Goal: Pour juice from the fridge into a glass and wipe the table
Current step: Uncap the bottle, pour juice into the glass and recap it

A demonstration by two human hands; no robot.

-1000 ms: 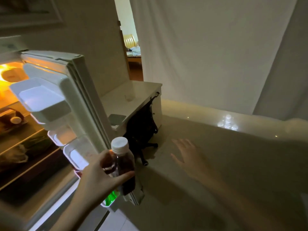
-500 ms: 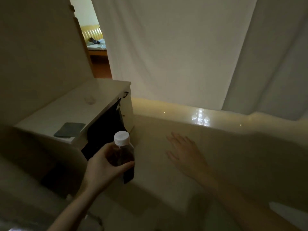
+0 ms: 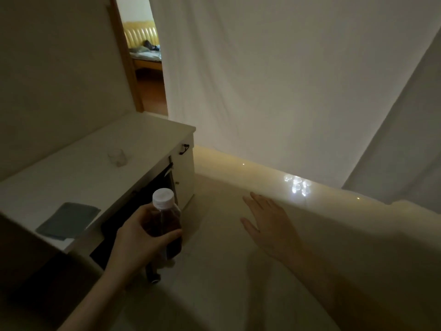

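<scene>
My left hand (image 3: 140, 237) grips the juice bottle (image 3: 167, 223) around its middle. The fingers (image 3: 167, 235) curl across the front of the bottle and the thumb sits on the near side; the grip is closed on the bottle. The bottle stands upright in the air, white cap (image 3: 163, 198) on, with dark liquid inside. It is held in front of the tabletop (image 3: 78, 173), not resting on it.

My right hand (image 3: 269, 223) is open, palm down, fingers spread and extended. It holds nothing. It hovers over a pale, dim surface; whether it touches that surface cannot be determined.

On the white tabletop, a small clear glass (image 3: 117, 156) stands upright near the far end. A grey cloth (image 3: 68, 220) lies flat near the front edge, well apart from the glass.

Limits of visibility: the lighting is low. The lower part of the bottle is covered by my fingers and merges with a dark opening (image 3: 143, 201) below the tabletop; the contents of that opening cannot be made out. The glass is faint against the white top, and whether it contains anything cannot be determined. Both forearms are cut off by the bottom edge. A white curtain (image 3: 274, 80) fills the background.
</scene>
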